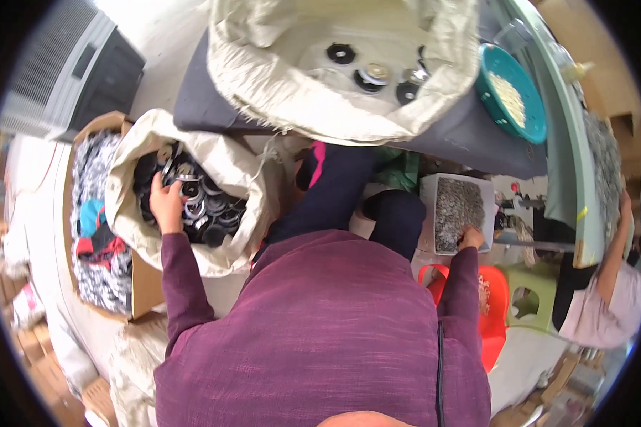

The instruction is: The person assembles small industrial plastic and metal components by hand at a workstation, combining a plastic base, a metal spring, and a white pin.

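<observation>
My left hand (167, 206) reaches into a white woven sack (246, 174) at the left. Its thumb and fingers are apart, touching the heap of black round discs (217, 231), some with silvery rings. Nothing shows clearly held in it. At the right, my right hand (470, 238) dips over the near edge of a white bin (429, 213). Its fingers are curled together at the small grey metal pieces (459, 203) inside; whatever is between the fingertips is too small to make out.
Ahead, a larger open woven sack (263, 99) on a dark grey surface holds several discs. A teal basket (488, 92) with pale pieces stands beside it. A cardboard box (146, 285) is at far left, a red chair-like item (493, 313) at right. Another person's arm (612, 245) rests by the green-edged table.
</observation>
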`<state>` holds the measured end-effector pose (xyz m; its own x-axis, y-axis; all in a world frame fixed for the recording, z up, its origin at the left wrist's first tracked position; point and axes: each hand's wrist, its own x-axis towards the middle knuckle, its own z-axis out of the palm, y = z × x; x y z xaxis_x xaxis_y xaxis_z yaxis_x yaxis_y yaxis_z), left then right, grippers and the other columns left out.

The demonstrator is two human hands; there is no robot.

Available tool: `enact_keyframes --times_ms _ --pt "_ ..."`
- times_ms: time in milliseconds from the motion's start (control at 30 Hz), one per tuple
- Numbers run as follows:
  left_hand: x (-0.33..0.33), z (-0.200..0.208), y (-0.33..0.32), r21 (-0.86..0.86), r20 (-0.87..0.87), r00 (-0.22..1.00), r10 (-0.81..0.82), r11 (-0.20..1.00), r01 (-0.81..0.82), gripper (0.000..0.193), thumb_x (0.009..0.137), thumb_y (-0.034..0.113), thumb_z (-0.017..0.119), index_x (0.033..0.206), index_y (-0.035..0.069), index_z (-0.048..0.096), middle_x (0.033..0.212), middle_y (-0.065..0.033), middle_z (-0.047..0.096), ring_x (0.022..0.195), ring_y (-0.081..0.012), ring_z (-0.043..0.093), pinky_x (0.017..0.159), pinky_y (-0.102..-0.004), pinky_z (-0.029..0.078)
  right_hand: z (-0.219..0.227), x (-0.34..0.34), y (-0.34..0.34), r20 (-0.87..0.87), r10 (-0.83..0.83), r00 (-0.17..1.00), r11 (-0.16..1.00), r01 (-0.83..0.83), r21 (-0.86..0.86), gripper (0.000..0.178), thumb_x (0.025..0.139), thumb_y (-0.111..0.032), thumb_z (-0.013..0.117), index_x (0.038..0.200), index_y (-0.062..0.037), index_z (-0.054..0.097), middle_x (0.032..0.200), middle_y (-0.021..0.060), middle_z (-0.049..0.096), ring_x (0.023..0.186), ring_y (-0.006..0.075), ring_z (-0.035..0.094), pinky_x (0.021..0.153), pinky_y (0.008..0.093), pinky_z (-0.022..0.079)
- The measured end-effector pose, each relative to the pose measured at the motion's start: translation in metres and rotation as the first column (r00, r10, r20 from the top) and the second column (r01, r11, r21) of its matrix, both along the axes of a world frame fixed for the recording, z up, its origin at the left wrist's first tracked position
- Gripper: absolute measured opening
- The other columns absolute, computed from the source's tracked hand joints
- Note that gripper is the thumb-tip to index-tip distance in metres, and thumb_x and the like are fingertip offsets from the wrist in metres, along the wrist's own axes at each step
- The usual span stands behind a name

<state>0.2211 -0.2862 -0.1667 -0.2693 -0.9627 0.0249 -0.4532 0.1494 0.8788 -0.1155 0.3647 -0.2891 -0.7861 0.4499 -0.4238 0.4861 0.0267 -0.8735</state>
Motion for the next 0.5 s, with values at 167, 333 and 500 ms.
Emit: enact_keyframes --times_ms 167,333,500 --pt "-0.073 0.068 0.041 -0.566 -0.05 0.969 -0.241 0.807 0.172 0.027 0.077 0.0 0.062 0.104 0.001 0.062 0.094 -0.0096 0.062 0.073 -0.0144 0.058 0.064 -0.0251 0.046 0.032 0.01 -0.054 -0.025 0.091 0.996 0.996 -0.092 -0.023 0.019 0.089 -0.016 0.052 0.101 -0.001 0.053 0.065 0.0048 0.056 0.039 0.0104 0.042 0.033 0.0243 0.032" --pt "-0.192 0.134 0.111 -0.671 -0.045 0.704 -0.708 0.544 0.504 0.023 0.076 -0.002 0.06 0.099 0.001 0.063 0.096 -0.0123 0.062 0.075 -0.0223 0.061 0.066 -0.0285 0.048 0.124 0.054 -0.145 -0.274 0.318 0.908 0.925 -0.361 -0.122 0.019 0.093 -0.015 0.048 0.105 -0.0017 0.055 0.073 0.0058 0.059 0.043 0.0061 0.045 0.036 0.0204 0.034" --pt "-0.297 0.117 0.103 -0.695 0.251 0.605 -0.755 0.295 0.656 0.028 0.074 0.007 0.056 0.102 0.005 0.062 0.104 -0.0157 0.061 0.085 -0.0356 0.061 0.074 -0.0412 0.049 0.158 0.084 -0.168 -0.444 0.466 0.765 0.853 -0.523 -0.005 0.016 0.093 -0.011 0.048 0.1 -0.0004 0.058 0.075 0.0043 0.059 0.047 0.0032 0.045 0.043 0.0179 0.037"
